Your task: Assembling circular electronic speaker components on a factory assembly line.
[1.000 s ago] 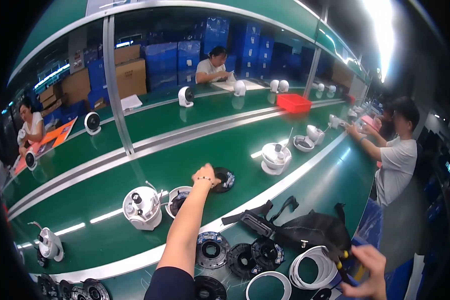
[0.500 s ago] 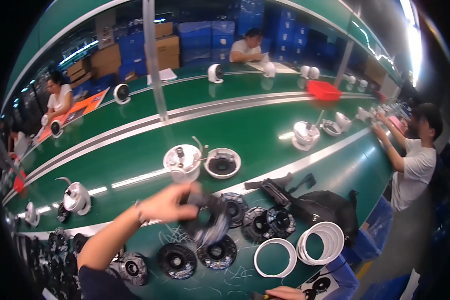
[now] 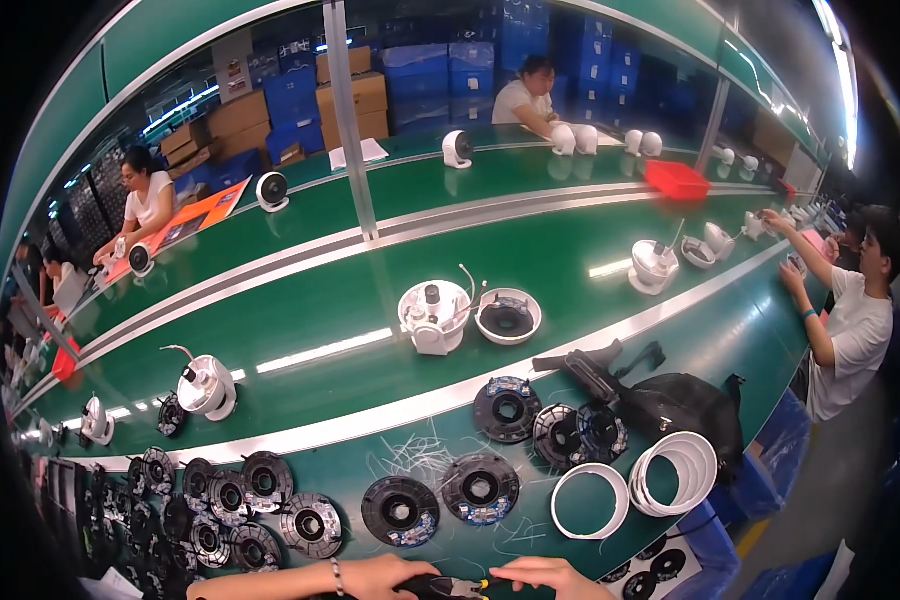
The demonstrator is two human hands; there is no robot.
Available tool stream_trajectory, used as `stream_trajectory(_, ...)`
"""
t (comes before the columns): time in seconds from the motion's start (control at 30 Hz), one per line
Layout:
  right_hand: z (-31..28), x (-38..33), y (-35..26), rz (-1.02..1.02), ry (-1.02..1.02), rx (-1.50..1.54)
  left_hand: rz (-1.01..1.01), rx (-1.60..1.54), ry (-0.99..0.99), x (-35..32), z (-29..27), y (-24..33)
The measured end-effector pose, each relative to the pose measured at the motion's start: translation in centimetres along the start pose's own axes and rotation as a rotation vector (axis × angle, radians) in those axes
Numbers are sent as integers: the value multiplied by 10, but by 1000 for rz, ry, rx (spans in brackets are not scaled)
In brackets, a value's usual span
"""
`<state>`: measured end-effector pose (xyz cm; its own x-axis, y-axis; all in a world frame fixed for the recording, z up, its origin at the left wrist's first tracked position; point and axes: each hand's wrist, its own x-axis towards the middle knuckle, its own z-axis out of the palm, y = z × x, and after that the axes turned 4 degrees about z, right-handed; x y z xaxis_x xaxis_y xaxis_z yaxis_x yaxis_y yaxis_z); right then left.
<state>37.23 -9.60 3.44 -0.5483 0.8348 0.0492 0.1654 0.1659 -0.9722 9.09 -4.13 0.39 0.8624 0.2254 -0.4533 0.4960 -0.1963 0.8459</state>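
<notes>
Both hands sit at the very bottom edge, close together. My left hand (image 3: 378, 576), with a bracelet on its wrist, is closed on a black round disc part (image 3: 432, 586) that is mostly cut off by the frame. My right hand (image 3: 550, 577) meets it from the right, gripping a small tool with a yellow and red handle tip (image 3: 480, 582). Just beyond the hands, two black discs (image 3: 400, 510) (image 3: 481, 489) lie flat on the green bench among loose white wire scraps (image 3: 415, 460).
More black discs (image 3: 260, 482) crowd the bench's left. Two others (image 3: 508, 409), white rings (image 3: 590, 500) (image 3: 674, 472) and a black bag (image 3: 685, 408) lie right. A white fan body (image 3: 433, 315) and bowl (image 3: 508, 318) ride the conveyor. A person (image 3: 855, 320) works at right, others behind.
My left hand reached out to the conveyor, took a black disc and carried it back to the bottom edge. My right hand came in beside it. The view tilted down.
</notes>
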Motion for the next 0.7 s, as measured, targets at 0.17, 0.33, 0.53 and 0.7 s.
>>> stream_trajectory(0.17,21,-9,4,56,44,31,70,151,307,-5,31,-5)
stream_trajectory(0.33,20,-27,1,161,280,-223,304,580,550,-26,-17,21)
stream_trajectory(0.53,-66,58,-46,-151,509,-882,248,1203,861,65,-242,63)
stream_trajectory(0.7,-98,153,-22,175,568,-1148,-51,694,1094,193,-357,9)
